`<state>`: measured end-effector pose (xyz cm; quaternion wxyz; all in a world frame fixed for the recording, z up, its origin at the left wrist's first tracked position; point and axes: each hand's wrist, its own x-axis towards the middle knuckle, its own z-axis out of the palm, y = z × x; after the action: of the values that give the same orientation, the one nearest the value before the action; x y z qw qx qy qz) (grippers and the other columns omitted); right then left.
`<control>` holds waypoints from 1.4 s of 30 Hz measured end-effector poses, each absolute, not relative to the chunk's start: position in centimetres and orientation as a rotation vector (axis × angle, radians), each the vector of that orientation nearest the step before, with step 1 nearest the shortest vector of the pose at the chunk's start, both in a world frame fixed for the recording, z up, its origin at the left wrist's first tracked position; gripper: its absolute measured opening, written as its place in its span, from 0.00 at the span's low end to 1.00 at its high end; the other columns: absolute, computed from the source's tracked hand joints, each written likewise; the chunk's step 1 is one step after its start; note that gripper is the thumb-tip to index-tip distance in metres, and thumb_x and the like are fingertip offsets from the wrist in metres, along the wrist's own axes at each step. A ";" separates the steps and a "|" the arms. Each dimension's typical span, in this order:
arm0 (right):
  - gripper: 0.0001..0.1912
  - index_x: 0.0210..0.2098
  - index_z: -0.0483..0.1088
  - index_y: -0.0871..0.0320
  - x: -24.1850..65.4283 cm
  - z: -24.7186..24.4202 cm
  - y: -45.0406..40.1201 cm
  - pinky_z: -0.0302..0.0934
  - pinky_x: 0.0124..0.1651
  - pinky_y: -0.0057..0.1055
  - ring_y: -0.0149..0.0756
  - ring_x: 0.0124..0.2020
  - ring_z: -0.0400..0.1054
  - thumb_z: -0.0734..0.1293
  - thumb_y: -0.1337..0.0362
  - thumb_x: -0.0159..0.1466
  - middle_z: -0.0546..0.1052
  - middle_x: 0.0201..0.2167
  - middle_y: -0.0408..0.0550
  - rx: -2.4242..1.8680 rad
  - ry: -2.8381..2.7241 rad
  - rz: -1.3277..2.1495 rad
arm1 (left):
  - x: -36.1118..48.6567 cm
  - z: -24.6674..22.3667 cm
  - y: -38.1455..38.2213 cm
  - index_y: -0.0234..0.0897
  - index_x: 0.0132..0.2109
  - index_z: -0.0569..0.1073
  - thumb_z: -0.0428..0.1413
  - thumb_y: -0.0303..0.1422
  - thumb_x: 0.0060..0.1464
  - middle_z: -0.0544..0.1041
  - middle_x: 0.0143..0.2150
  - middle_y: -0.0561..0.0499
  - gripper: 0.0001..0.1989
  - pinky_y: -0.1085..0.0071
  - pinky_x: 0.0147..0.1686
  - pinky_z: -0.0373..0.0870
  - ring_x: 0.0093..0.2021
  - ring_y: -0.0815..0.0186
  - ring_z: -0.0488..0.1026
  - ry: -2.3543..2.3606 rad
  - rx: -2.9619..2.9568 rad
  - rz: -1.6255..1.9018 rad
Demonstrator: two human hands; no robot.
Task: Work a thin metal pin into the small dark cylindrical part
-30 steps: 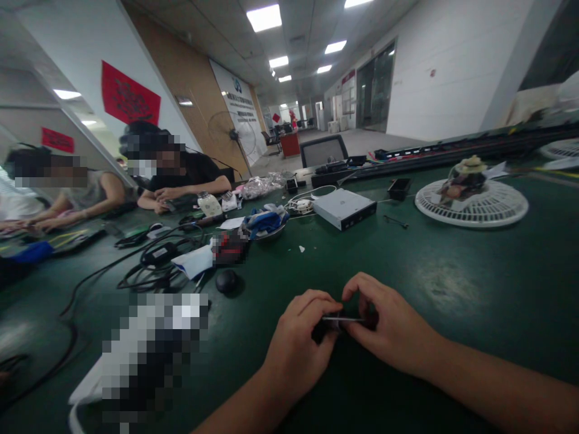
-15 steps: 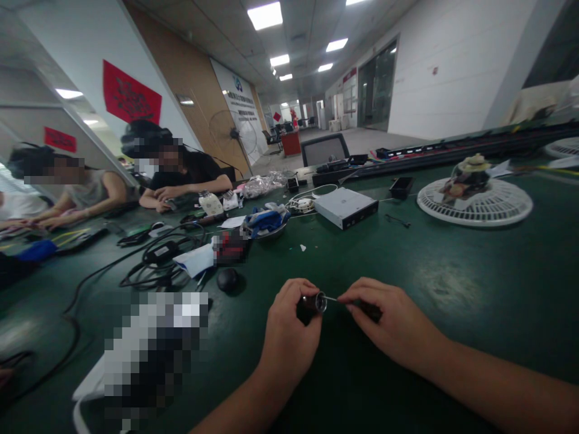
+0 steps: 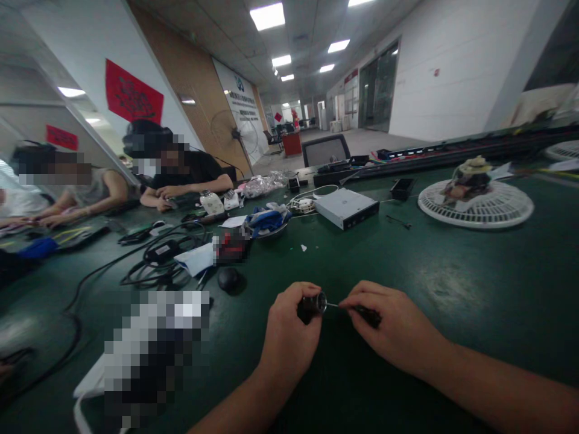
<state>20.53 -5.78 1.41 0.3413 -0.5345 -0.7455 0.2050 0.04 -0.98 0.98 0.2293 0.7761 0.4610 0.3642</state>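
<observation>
Between the thumb and fingers of my left hand [image 3: 292,325] lies a short dark cylinder [image 3: 312,303], its round, metal-rimmed open end facing right. My right hand [image 3: 384,316] is closed on a dark-handled screwdriver [image 3: 371,314]. Its thin metal shaft [image 3: 333,305] points left, and the tip meets the cylinder's open end; whether it goes inside is too small to tell. Both hands are held over the green tabletop [image 3: 362,386] near its front edge.
Ahead lie a grey disc drive [image 3: 346,207], a white fan grille [image 3: 474,208] with a motor on it, and a bowl [image 3: 271,229] of blue cloth. A black mouse [image 3: 229,279] and coiled cables [image 3: 158,256] are to the left. Two people [image 3: 190,172] sit at the far left.
The cylinder's open end has turned slightly, and the screwdriver shaft sits a little lower against it. My hands otherwise stay almost in place; the whole view has shifted slightly.
</observation>
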 end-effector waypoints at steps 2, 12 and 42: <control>0.13 0.43 0.78 0.52 20.5 1.5 -5.9 0.66 0.38 0.31 0.32 0.36 0.72 0.64 0.71 0.64 0.77 0.40 0.43 -1.328 -1.975 0.537 | 0.0 1.0 -1.0 0.41 0.42 0.74 0.57 0.17 0.48 0.79 0.46 0.52 0.17 0.58 0.49 0.71 0.47 0.60 0.76 1.257 2.147 1.008; 0.13 0.43 0.78 0.52 20.5 1.3 -5.7 0.66 0.39 0.32 0.33 0.38 0.73 0.65 0.71 0.64 0.78 0.40 0.42 -1.380 -1.977 0.506 | 0.1 1.3 -0.9 0.40 0.40 0.74 0.57 0.16 0.47 0.79 0.44 0.52 0.16 0.59 0.48 0.71 0.46 0.61 0.76 1.247 2.165 0.989; 0.13 0.43 0.78 0.52 20.4 1.4 -5.8 0.66 0.39 0.32 0.33 0.37 0.73 0.64 0.71 0.64 0.78 0.40 0.43 -1.396 -1.995 0.486 | 0.1 1.5 -1.0 0.40 0.40 0.75 0.57 0.16 0.47 0.79 0.44 0.52 0.16 0.60 0.47 0.72 0.45 0.61 0.76 1.170 2.224 1.026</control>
<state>20.40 -5.83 1.38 0.3235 -0.5319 -0.7604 0.1851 0.07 -1.02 1.45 0.2121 0.8008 0.4211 0.3693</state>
